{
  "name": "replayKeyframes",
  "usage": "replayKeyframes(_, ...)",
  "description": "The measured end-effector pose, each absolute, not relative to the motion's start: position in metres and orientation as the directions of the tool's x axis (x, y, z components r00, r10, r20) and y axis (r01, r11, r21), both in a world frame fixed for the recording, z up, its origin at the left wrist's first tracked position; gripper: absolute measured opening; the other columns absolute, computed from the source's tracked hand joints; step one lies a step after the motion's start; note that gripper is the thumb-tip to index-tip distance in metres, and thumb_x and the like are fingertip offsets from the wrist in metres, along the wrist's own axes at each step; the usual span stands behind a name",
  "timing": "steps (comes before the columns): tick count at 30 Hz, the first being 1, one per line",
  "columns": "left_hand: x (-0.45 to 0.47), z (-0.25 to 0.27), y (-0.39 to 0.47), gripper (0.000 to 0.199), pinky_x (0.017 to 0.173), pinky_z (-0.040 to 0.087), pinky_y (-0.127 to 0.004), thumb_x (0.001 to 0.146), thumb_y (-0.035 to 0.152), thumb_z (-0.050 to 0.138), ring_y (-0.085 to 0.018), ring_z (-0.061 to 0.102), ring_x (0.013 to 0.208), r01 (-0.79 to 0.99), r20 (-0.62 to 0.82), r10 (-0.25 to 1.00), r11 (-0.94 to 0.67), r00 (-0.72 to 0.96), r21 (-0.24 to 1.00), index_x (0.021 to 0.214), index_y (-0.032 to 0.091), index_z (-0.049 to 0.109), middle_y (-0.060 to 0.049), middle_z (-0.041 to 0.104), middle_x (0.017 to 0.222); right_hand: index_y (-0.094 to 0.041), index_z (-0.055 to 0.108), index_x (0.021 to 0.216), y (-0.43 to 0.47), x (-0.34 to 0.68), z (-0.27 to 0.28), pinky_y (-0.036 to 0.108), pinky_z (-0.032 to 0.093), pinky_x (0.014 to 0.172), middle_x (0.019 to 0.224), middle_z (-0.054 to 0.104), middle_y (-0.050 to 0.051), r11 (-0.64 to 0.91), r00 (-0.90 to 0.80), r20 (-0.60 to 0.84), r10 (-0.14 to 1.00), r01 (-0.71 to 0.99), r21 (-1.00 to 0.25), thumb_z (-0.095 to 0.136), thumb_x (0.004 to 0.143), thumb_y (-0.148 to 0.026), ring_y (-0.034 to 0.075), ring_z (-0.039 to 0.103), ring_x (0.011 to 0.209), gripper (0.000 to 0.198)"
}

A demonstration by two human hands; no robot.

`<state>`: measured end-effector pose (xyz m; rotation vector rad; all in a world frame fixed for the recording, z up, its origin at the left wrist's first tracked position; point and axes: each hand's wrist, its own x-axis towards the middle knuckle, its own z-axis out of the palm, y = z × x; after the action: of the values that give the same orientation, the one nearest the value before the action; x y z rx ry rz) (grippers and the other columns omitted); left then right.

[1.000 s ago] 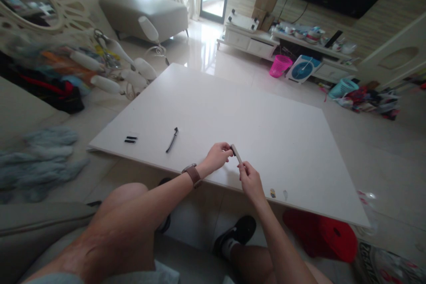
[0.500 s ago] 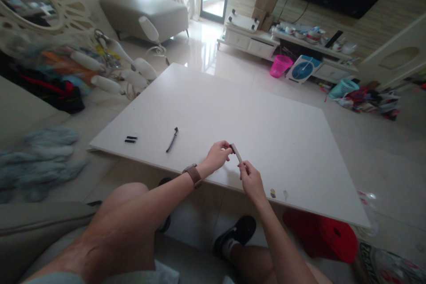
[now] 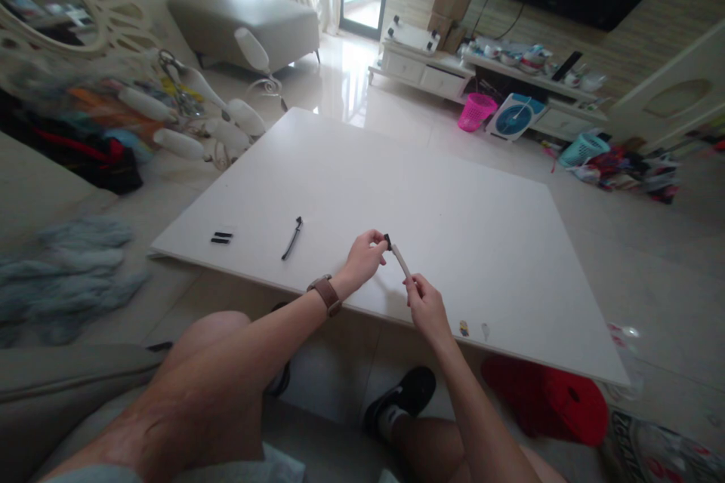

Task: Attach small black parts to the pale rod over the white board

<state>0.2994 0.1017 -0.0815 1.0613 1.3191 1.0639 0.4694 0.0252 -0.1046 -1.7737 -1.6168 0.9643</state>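
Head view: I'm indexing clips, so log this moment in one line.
left hand: holds black piece | right hand: holds pale stick | black piece: beside stick's tip, contact unclear | white table: two black strips

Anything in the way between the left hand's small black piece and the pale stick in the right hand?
Nothing visible. The left hand holds the black piece by the far end of the pale stick; the right hand holds the near end. Whether piece and stick touch is too small to tell.
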Motion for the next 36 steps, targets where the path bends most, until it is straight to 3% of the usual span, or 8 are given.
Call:
replayKeyframes(10,0.303,-0.08,0.098,0.004,0.049,0.04,-0.022,0.081,0.013,0.053,-0.008,0.054,0.049,0.006,-0.241,0.97,0.241,0.028,0.971,0.078,0.015,0.056,-0.002,0.067,0.078,-0.021,0.061,0.086,0.025,0.469,-0.104,0.026,0.028,0.055,0.059,0.052,-0.002,-0.112,0.019,-0.128,0.992,0.611,-0.784,0.04,0.097,-0.055,0.016,0.047,0.058,0.042)
replayKeyframes(23,0.309,-0.08,0.091,0.009,0.052,0.042,-0.022,0.079,0.012,0.053,-0.008,0.054,0.048,0.076,-0.277,0.947,0.268,0.161,0.96,0.074,0.014,0.06,0.0,0.064,0.069,-0.021,0.06,0.086,0.027,0.471,-0.103,0.026,0.027,0.053,0.059,0.05,-0.003,-0.127,0.026,-0.139,0.99,0.594,-0.795,0.04,0.096,-0.056,0.015,0.045,0.055,0.042)
replayKeyframes(32,0.297,-0.081,0.106,0.006,0.05,0.041,-0.022,0.08,0.012,0.052,-0.008,0.054,0.049,0.051,-0.217,0.976,0.217,0.0,0.975,0.077,0.015,0.057,-0.001,0.064,0.075,-0.021,0.061,0.087,0.025,0.468,-0.106,0.026,0.027,0.054,0.059,0.052,-0.002,-0.121,0.005,-0.147,0.989,0.594,-0.795,0.041,0.096,-0.055,0.015,0.046,0.056,0.041)
replayKeyframes(36,0.302,-0.083,0.097,0.007,0.05,0.04,-0.021,0.081,0.013,0.053,-0.008,0.055,0.048,0.129,-0.21,0.974,0.198,0.087,0.972,0.077,0.015,0.059,-0.001,0.064,0.076,-0.021,0.06,0.086,0.026,0.469,-0.106,0.026,0.027,0.055,0.059,0.051,-0.003,-0.127,0.016,-0.147,0.989,0.6,-0.79,0.04,0.097,-0.055,0.015,0.046,0.057,0.041)
